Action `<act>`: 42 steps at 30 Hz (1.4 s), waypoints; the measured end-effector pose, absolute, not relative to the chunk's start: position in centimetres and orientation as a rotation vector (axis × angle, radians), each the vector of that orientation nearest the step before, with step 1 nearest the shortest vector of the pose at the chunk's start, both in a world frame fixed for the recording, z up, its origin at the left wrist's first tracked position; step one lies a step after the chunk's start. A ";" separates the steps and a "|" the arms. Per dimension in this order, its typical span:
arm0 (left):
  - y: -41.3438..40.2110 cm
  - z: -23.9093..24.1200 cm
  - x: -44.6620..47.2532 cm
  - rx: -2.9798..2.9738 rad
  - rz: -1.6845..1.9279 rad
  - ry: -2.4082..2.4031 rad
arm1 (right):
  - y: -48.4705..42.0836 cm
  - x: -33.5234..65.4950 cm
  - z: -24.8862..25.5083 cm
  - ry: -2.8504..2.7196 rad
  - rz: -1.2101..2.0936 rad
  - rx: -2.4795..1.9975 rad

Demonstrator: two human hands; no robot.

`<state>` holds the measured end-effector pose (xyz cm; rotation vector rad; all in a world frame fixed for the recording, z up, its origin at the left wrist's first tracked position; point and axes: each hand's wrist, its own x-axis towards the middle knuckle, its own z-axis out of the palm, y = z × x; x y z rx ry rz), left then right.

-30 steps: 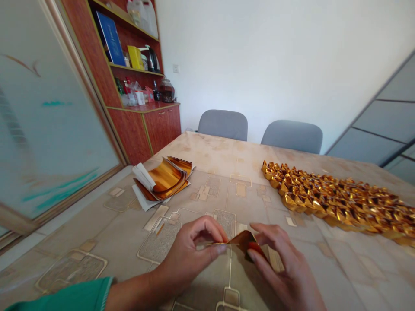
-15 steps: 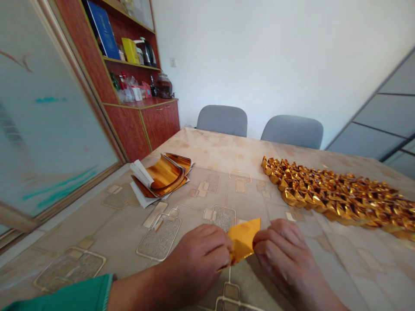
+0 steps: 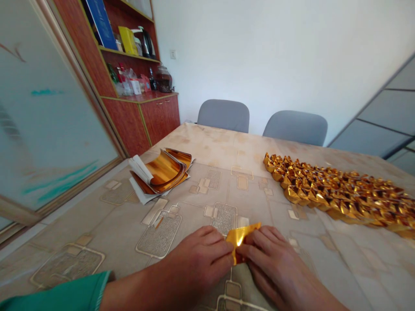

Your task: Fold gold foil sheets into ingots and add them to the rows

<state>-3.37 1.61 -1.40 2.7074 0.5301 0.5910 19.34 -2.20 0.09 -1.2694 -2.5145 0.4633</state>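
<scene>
I hold one piece of gold foil paper (image 3: 239,238) between my two hands, just above the patterned tablecloth (image 3: 194,216) and near the table edge closest to me. My left hand (image 3: 207,255) is closed narrowly on its left end, the fingers bent over it; my right hand (image 3: 275,255) grips the right end, fingertips pressed against the foil. Both thumbs are mostly hidden, so I cannot tell exactly where they sit.

One loose pile of gold sheets (image 3: 164,170), curled and mixed with white paper, lies beyond my left hand. To my right stands one broad block of folded gold pieces (image 3: 337,192), packed touching one another in several rows, too many and too overlapped for me to count. Two gray chairs (image 3: 223,115) face me across the table. In the one red-brown cabinet (image 3: 158,116) I see one kettle (image 3: 147,44), one yellow box (image 3: 127,40) and one glass jar (image 3: 164,80).
</scene>
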 end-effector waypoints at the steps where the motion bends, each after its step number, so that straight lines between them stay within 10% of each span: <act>1: 1.7 -1.5 -3.4 2.691 0.604 0.532 | -2.2 19.4 0.2 -2.513 0.459 -1.255; 42: 0.7 -1.6 -4.1 2.737 0.421 0.654 | -0.5 19.6 -1.4 -2.077 0.547 -1.540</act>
